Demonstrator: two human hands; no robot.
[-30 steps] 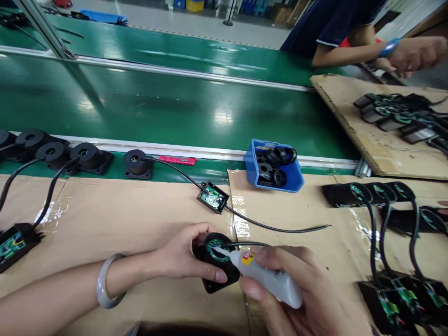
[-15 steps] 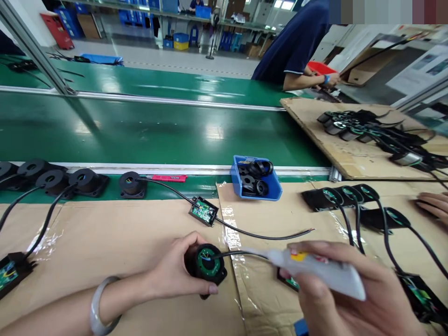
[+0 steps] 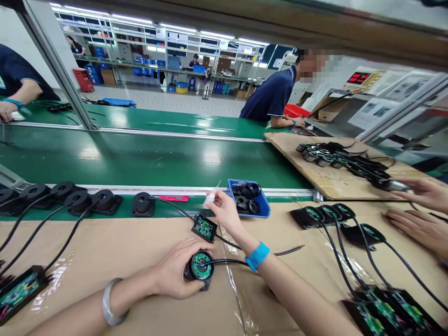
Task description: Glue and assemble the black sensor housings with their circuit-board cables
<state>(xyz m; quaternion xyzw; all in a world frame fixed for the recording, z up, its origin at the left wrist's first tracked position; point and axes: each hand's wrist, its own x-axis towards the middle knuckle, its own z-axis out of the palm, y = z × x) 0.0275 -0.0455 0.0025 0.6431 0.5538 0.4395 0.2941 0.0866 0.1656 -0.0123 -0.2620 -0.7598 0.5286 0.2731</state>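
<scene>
My left hand point(image 3: 178, 270) is wrapped round a black round housing point(image 3: 206, 283) with a green circuit board in its top, on the cardboard. A black cable point(image 3: 229, 262) runs right from the housing, passing behind my right forearm. My right hand point(image 3: 224, 210), reached forward beside the blue bin point(image 3: 266, 211), grips a white glue bottle point(image 3: 209, 199) with its thin nozzle pointing up; the fingers cover most of the bottle. Just below that hand lies a small black box with an open circuit board point(image 3: 205, 227), cabled to another black housing point(image 3: 143, 204) at the back edge.
Several black housings point(image 3: 79, 203) line the back left, and a red strip point(image 3: 174, 199) lies beside them. Cabled parts point(image 3: 331, 214) and open circuit boxes point(image 3: 383, 308) lie at right. A co-worker's hands point(image 3: 416, 228) are at the right edge. More parts rest on a raised board point(image 3: 350, 182).
My right hand has moved forward and left with the glue bottle, from over the cardboard at right to beside the blue bin. My left hand still holds the housing. The view has tilted up.
</scene>
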